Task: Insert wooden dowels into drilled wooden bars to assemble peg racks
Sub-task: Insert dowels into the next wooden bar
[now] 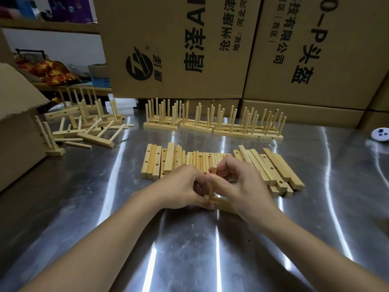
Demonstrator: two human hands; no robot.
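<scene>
Bare forearms (117, 239) reach over the shiny steel table (189, 260) to the work. A pale round wooden dowel (213, 171) stands upright between the two hands, its foot at the end of a pale drilled wooden bar (223, 204) lying beneath them. The right hand (237, 182) pinches the dowel's shaft with thumb and fingertips, probably to keep it plumb while pressing it into the hole. The left hand (185, 186) curls round the bar's end, likely bracing it against sliding. Just beyond the knuckles lie loose dowels (200, 161) flanked by loose drilled bars (156, 163), within easy reach. Farther beyond stand finished peg racks (210, 123); well left of the left hand sits a toppled heap of racks (84, 125).
</scene>
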